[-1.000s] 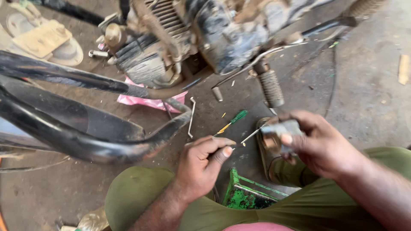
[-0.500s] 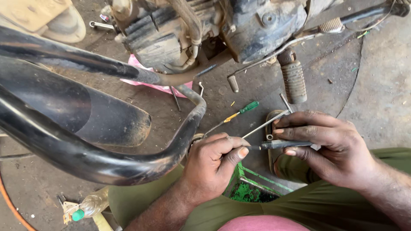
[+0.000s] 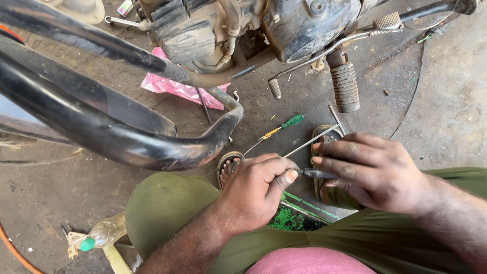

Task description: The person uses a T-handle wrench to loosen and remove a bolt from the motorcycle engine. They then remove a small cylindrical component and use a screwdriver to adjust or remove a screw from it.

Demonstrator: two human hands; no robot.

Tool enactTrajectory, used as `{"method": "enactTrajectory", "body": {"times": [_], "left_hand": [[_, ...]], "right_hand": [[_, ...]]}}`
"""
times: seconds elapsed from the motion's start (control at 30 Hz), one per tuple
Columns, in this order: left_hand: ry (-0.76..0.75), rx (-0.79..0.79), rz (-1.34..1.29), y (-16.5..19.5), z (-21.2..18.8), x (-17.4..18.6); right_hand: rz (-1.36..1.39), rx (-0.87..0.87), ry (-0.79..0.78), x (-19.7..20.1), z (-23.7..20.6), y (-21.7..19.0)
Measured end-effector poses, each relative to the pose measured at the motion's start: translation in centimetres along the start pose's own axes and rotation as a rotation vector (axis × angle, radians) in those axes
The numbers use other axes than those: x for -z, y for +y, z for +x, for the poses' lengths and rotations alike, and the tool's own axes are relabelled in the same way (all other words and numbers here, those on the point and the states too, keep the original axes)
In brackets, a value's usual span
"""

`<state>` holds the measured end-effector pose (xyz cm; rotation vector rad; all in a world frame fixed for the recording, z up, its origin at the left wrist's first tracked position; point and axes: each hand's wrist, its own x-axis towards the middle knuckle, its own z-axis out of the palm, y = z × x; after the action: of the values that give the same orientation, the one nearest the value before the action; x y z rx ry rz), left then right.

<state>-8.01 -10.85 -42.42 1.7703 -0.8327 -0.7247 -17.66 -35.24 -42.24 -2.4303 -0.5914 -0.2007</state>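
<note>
Just below the middle of the head view, the left hand (image 3: pixel 256 190) pinches a thin wire (image 3: pixel 309 142) that runs off toward one o'clock, while the right hand (image 3: pixel 370 170), at three o'clock from it, is closed round a small dark sleeve-like part (image 3: pixel 314 173). Feeding the wire cleanly probably needs both held in line, knuckles close, no kink. A green-handled screwdriver (image 3: pixel 284 125) lies at twelve o'clock on the floor.

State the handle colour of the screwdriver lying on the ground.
Green handle on the screwdriver, with a yellow collar by the shaft; the head view shows it.
</note>
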Motion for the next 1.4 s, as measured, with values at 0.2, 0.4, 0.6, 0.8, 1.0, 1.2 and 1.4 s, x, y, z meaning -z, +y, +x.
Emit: {"method": "enactTrajectory", "body": {"times": [0.2, 0.4, 0.6, 0.8, 1.0, 1.2, 1.4], "left_hand": [[-0.065, -0.038, 0.055, -0.2, -1.3, -0.8], [-0.026, -0.198, 0.123, -0.9, -1.9, -1.7], [0.049, -0.286, 0.119, -1.2, -2.0, -1.9], [0.093, -0.377, 0.283, -2.5, -1.6, -1.9], [0.081, -0.366, 0.393, -2.8, -0.5, -2.1], [0.046, -0.287, 0.487, -1.4, 0.1, -2.8], [0.079, -0.269, 0.423, -1.8, -0.5, -3.4]], "right_hand": [[-0.185, 0.252, 0.038, -0.9, -0.6, 0.0], [-0.031, 0.253, 0.066, -2.3, -1.3, 0.3], [0.235, -0.008, 0.107, -3.7, -2.1, -0.7], [0.806, -0.869, -0.187, -5.6, -3.4, -1.1], [1.403, -1.293, -0.159, -6.2, -2.9, -0.4], [1.196, -1.134, -0.155, -3.7, -2.3, -0.4], [1.04, -0.737, -0.157, -2.3, -1.7, -1.3]]}}
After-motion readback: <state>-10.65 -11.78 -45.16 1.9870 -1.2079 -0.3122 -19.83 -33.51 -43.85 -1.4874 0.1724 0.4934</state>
